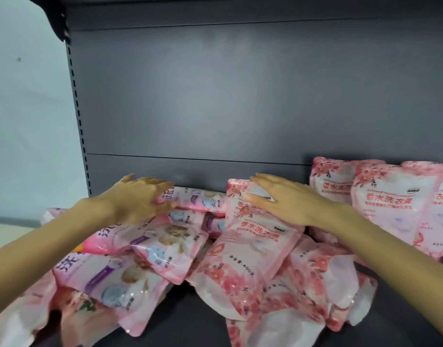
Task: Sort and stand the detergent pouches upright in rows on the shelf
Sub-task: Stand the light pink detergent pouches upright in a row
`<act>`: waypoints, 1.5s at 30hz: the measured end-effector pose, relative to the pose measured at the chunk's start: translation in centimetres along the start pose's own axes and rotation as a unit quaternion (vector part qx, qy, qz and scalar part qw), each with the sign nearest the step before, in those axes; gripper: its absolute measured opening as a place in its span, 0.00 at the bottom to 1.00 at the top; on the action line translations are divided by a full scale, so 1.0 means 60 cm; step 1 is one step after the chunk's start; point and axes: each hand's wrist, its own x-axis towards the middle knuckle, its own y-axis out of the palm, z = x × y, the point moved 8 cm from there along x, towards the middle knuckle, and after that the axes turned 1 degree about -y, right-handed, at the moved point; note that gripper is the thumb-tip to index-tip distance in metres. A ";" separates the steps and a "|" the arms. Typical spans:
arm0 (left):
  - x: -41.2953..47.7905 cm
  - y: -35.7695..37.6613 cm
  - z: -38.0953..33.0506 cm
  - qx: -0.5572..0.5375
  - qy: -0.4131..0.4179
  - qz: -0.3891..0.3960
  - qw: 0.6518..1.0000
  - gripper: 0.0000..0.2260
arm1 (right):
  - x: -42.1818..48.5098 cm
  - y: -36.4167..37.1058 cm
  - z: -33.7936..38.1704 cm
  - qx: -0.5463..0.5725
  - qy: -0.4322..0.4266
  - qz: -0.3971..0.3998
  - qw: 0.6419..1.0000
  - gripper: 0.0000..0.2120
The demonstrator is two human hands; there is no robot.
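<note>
I look down at the dark shelf (pixel 190 319) from my head. Its left edge is a post with little slots (pixel 76 113), and past that is a pale wall (pixel 28 108). The dark back wall (pixel 215 96) is bare high above the bags, so there is lots of room up there. A bit of bare shelf floor shows at the front, between the bags.

Three pink bags stand up in a row on the right, by the back wall: first bag (pixel 330 181), second bag (pixel 390 204), third bag (pixel 440 196) (that one is cut off by the edge of the picture). They overlap each other.

The rest lie in a messy pile (pixel 165 259) from the left edge to the middle. I can see at least five bags with purple labels and at least four with flowers, but they cover each other, so I cannot count them all.

My left hand (pixel 138 199) is not gripping. Its fingers lie almost straight on the end of a flat bag (pixel 198 200) at the back of the pile. My right hand (pixel 283 199) is spread flat on a leaning flower bag (pixel 250 246), which tilts back between the pile and the standing row.
</note>
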 end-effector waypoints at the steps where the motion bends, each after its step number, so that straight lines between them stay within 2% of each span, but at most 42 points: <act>1: 0.002 0.004 0.006 -0.003 0.008 0.002 1.000 0.29 | 0.007 0.002 0.014 0.000 -0.007 0.004 1.000 0.33; 3: 0.004 0.018 0.016 -0.017 0.026 0.024 0.999 0.33 | 0.016 0.006 0.037 0.004 -0.015 0.012 1.000 0.31; 5: 0.003 0.026 0.016 -0.046 0.051 0.045 0.997 0.44 | 0.019 0.015 0.040 0.029 -0.002 0.023 0.999 0.31; 6: 0.003 0.027 0.012 -0.061 0.065 0.047 0.995 0.46 | 0.021 0.021 0.034 0.044 0.010 0.030 0.999 0.32; 8: 0.002 0.024 -0.005 -0.077 0.099 0.032 0.992 0.42 | 0.025 0.038 0.010 0.059 0.046 0.053 0.996 0.36; 10: 0.003 0.019 -0.028 -0.078 0.132 0.016 0.988 0.32 | 0.021 0.050 -0.017 0.053 0.084 0.073 0.992 0.40; 12: 0.003 0.015 -0.053 -0.085 0.160 0.011 0.983 0.26 | 0.013 0.057 -0.040 0.044 0.111 0.086 0.989 0.36; 15: 0.006 0.017 -0.094 -0.074 0.197 0.020 0.977 0.26 | 0.000 0.068 -0.069 0.045 0.131 0.103 0.985 0.27; 18: 0.012 0.018 -0.137 -0.060 0.242 0.015 0.968 0.26 | -0.009 0.076 -0.091 0.068 0.144 0.109 0.981 0.23; 23: 0.026 0.014 -0.188 -0.081 0.276 0.014 0.958 0.26 | -0.017 0.082 -0.106 0.113 0.152 0.105 0.976 0.26; 28: 0.062 0.032 -0.218 -0.059 0.270 0.042 0.960 0.30 | -0.028 0.083 -0.119 0.120 0.169 0.127 0.970 0.30; 32: 0.092 0.047 -0.235 -0.108 0.258 0.074 0.957 0.31 | -0.027 0.087 -0.129 0.166 0.168 0.097 0.967 0.25; 37: 0.125 0.044 -0.233 -0.131 0.224 0.056 0.964 0.29 | -0.025 0.073 -0.131 0.266 0.136 0.032 0.954 0.11; 40: 0.128 0.031 -0.234 -0.202 0.219 0.042 0.954 0.30 | -0.020 0.056 -0.123 0.270 0.106 -0.015 0.957 0.11; 42: 0.131 0.021 -0.225 -0.301 0.200 0.037 0.932 0.28 | -0.016 0.038 -0.115 0.275 0.091 -0.056 0.956 0.12; 45: 0.136 0.016 -0.203 -0.473 0.167 0.055 0.863 0.23 | -0.015 0.010 -0.103 0.297 0.073 -0.107 0.946 0.12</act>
